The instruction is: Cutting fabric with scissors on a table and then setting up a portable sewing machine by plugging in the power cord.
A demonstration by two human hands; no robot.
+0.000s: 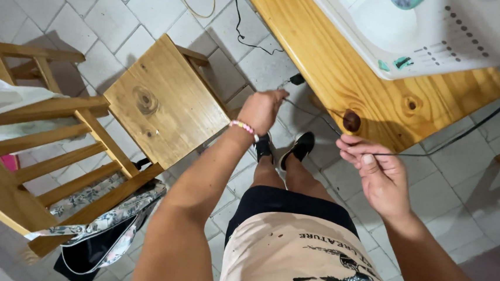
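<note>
Two hands, one black cord at mid-frame.
Left hand and right hand both pinch the cord below the wooden bench.

We stand between the stool on our left and the table ahead to the right, the sewing machine on it, a chair farther left, a bag beneath it.
</note>
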